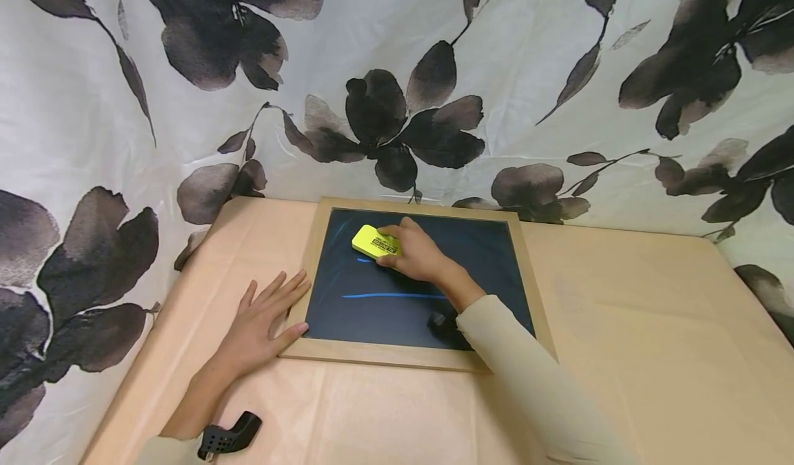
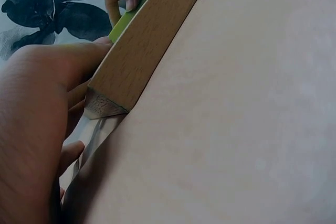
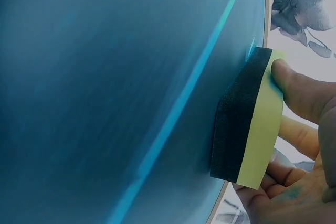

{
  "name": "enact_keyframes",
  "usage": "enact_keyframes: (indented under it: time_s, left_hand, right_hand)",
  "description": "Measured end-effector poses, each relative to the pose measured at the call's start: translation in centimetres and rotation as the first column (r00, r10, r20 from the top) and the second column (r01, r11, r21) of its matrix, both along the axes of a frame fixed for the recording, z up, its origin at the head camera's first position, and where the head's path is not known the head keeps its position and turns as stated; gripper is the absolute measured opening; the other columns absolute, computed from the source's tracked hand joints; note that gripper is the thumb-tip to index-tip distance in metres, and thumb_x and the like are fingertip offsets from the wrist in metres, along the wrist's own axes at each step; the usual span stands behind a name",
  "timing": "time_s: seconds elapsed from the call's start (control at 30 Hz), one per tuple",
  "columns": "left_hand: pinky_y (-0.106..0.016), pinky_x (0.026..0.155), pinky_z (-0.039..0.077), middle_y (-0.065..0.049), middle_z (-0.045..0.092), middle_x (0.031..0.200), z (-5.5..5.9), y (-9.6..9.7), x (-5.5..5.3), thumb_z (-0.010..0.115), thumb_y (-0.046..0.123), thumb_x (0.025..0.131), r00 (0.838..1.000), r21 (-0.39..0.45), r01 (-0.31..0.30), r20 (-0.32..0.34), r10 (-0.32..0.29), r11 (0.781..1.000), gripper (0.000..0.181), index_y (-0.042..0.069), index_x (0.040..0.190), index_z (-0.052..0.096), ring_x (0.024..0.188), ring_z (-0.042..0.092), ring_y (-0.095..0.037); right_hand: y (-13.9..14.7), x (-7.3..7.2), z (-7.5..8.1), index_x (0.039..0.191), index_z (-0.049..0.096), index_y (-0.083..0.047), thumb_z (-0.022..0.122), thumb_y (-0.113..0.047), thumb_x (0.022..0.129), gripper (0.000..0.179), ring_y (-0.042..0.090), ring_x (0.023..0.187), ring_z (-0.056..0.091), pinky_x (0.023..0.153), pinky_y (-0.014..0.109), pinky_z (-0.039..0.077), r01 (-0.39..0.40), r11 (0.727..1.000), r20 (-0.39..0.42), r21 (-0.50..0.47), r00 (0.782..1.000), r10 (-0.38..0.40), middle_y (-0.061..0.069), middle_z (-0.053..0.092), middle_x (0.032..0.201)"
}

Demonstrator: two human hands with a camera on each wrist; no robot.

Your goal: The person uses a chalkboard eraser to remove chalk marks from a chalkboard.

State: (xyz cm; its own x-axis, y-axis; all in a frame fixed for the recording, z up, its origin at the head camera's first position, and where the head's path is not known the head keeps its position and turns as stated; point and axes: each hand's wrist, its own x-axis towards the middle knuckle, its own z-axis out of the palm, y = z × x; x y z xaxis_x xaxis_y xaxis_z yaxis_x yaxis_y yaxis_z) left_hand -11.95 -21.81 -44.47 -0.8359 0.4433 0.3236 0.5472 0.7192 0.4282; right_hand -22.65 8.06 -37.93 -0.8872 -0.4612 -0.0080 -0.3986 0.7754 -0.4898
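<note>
Right sleeve: cream-coloured sleeve (image 1: 533, 375), nearest the viewer, slanting up from the lower right across the board's lower right corner.
Wrist device: black device (image 1: 231, 437) at the left wrist, over the near part of the table.
Board: dark writing board with a pale wooden frame (image 1: 384, 355), lying on the table at the middle of the view.
Edges: the board's far edge runs close to the table's back edge; its near edge has a stretch of tabletop in front.
Room: the peach-covered table (image 1: 670, 313) extends widely to the right of the board, with a narrower strip on the left.
Right hand: the right hand (image 1: 422, 253) is partly closed, thumb on one side and fingers on the other, gripping the eraser by its edges.
Eraser: yellow eraser (image 1: 372, 239) with dark lettering on top, over the board's upper left part, its black pad facing the board.
Marks: a long blue line (image 1: 393, 296) crosses the board below the eraser; a short blue mark (image 1: 364, 260) sits just beside the eraser's near edge.
Left hand: the left hand (image 1: 263, 327) is spread, fingers extended, touching the frame near its lower left corner.
Backdrop: white cloth (image 1: 527, 52) with large dark flowers.
</note>
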Motion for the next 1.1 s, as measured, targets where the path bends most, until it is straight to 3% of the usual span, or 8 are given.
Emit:
enact_keyframes:
  time_s: [0.37, 0.6, 0.8, 0.97, 1.1]
  left_hand:
    - [-0.064, 0.107, 0.004, -0.004, 0.034, 0.152, 0.4, -0.3, -0.3, 0.062, 0.043, 0.089, 1.000, -0.014, 0.009, -0.007, -0.010, 1.000, 0.066, 0.017, 0.147, 0.042, 0.139, 0.027, -0.036]
    - [-0.064, 0.107, 0.004, -0.005, 0.033, 0.153, 0.1, -0.2, -0.1, 0.062, 0.043, 0.089, 0.999, -0.009, 0.022, 0.024, -0.022, 1.000, 0.066, 0.017, 0.147, 0.042, 0.140, 0.026, -0.036]
    - [-0.064, 0.107, 0.005, -0.004, 0.034, 0.152, -0.1, -0.3, 0.2, 0.063, 0.043, 0.089, 1.000, -0.002, 0.018, 0.012, -0.018, 1.000, 0.066, 0.017, 0.146, 0.043, 0.139, 0.028, -0.036]
    - [-0.064, 0.107, 0.006, -0.004, 0.034, 0.152, 0.0, -0.5, 0.4, 0.062, 0.044, 0.089, 1.000, -0.007, 0.020, 0.011, -0.020, 1.000, 0.065, 0.017, 0.146, 0.043, 0.139, 0.028, -0.036]
    - [-0.064, 0.107, 0.006, -0.004, 0.034, 0.152, 0.2, -0.7, 0.4, 0.062, 0.043, 0.089, 1.000, -0.010, 0.020, 0.004, -0.020, 1.000, 0.066, 0.017, 0.146, 0.043, 0.138, 0.028, -0.036]
  right_hand:
    - [-2.2, -0.1, 0.7, 0.138, 0.052, -0.008, 0.073, -0.028, 0.085, 0.060, 0.021, 0.084, 0.043, 0.071, 0.029, 0.037, 0.004, 1.000, 0.019, 0.023, 1.000, -0.004, 0.008, 0.046, 0.097]
    - [-1.9, 0.7, 0.7, 0.140, 0.050, -0.012, 0.072, -0.031, 0.086, 0.061, 0.020, 0.083, 0.043, 0.069, 0.029, 0.038, 0.000, 0.996, 0.045, 0.087, 0.999, -0.004, 0.008, 0.045, 0.098]
    - [-1.5, 1.3, 0.8, 0.139, 0.052, -0.012, 0.074, -0.030, 0.085, 0.061, 0.020, 0.083, 0.045, 0.067, 0.029, 0.039, -0.015, 0.997, 0.074, 0.078, 0.997, 0.009, 0.007, 0.047, 0.099]
    - [0.1, 1.5, 1.2, 0.138, 0.053, -0.010, 0.075, -0.027, 0.084, 0.060, 0.022, 0.084, 0.046, 0.070, 0.032, 0.041, 0.030, 0.998, 0.060, 0.056, 0.998, -0.033, 0.009, 0.049, 0.101]
    - [3.1, 1.7, 1.5, 0.138, 0.052, -0.006, 0.075, -0.025, 0.084, 0.062, 0.024, 0.087, 0.047, 0.074, 0.037, 0.042, 0.103, 0.994, 0.045, 0.030, 0.994, -0.104, 0.013, 0.049, 0.105]
